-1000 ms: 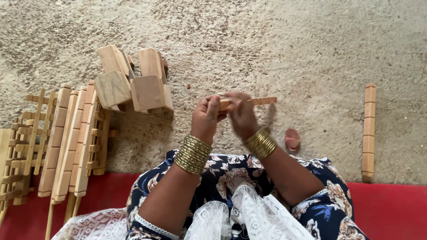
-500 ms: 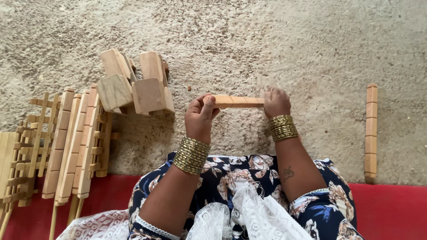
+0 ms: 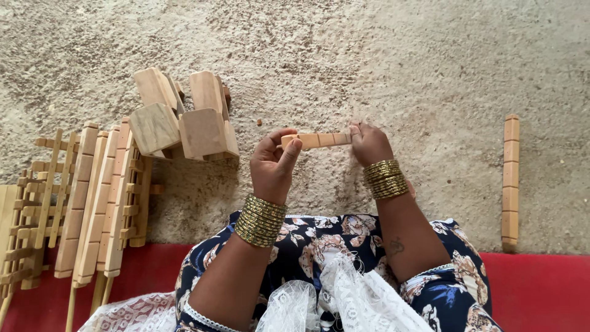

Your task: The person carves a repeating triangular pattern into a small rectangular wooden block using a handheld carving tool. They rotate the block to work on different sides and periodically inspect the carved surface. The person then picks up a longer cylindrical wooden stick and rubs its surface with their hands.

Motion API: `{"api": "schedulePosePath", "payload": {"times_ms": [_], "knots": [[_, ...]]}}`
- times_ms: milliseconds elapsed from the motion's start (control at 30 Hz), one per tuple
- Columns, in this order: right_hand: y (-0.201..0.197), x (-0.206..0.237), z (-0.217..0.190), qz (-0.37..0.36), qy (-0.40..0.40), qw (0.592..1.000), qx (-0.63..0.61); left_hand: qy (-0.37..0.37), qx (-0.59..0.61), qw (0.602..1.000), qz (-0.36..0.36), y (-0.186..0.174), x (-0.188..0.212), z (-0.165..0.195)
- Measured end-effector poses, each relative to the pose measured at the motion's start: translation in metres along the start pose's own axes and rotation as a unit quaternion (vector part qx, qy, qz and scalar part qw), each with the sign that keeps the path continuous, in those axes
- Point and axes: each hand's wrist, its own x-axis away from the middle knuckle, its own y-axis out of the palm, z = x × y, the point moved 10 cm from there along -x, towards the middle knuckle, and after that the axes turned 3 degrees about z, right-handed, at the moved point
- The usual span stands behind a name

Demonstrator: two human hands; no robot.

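A short notched wooden stick (image 3: 319, 140) is held level between both hands over the sandy ground. My left hand (image 3: 273, 165) pinches its left end with thumb and fingers. My right hand (image 3: 369, 145) grips its right end. Gold bangles ring both wrists. My lap below is covered in dark floral cloth with white lace.
Two chunky wooden blocks (image 3: 181, 120) lie up left of my hands. A pile of wooden ladder-like frames and slats (image 3: 86, 197) spreads along the left. A long notched wooden strip (image 3: 510, 181) lies upright on the right. A red mat (image 3: 541, 292) runs along the bottom.
My hands moved apart along the stick, from both bunched at its left end to one at each end. The stick now lies level between them.
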Motion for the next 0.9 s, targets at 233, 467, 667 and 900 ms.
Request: {"api": "schedulePosePath", "payload": {"times_ms": [233,467,667,900], "knots": [[0.008,0.056,-0.094,0.070,-0.292,0.920,-0.252,-0.003,0.012,1.000,-0.021,0.001,-0.002,0.001],[-0.015,0.138,-0.124,0.286,-0.474,0.797,-0.241,0.028,0.025,0.995,-0.093,0.023,0.019,0.006],[0.015,0.049,-0.057,0.308,-0.371,0.840,-0.248,0.024,0.011,0.999,-0.041,0.009,0.010,0.001],[0.023,0.000,0.008,0.260,-0.261,0.874,-0.316,0.018,-0.019,0.998,-0.053,0.013,0.011,-0.005]]}}
